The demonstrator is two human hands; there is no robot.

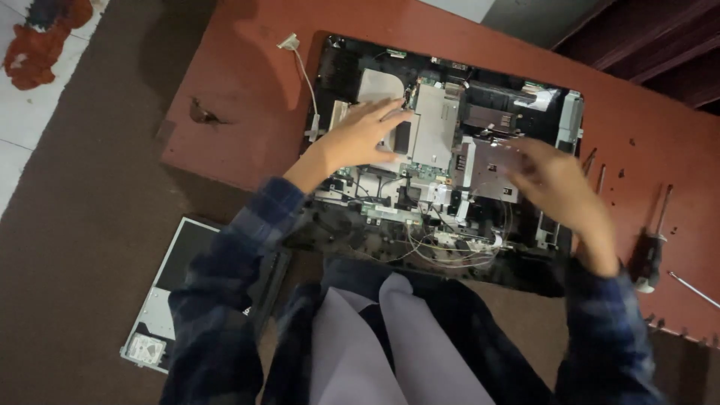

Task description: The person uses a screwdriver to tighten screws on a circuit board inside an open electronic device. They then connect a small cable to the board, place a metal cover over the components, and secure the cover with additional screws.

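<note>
1. Left hand: fingers spread flat, pressing on the silver shield plate inside the opened computer.
2. Right hand: blurred, over the grey metal cover; grip impossible to tell.
3. Computer: lying open on the red counter.
4. Screwdriver: on the counter, right of the hand.
5. Flat panel: on the floor.

head view | looks steeply down | near | over opened computer chassis on red table
</note>
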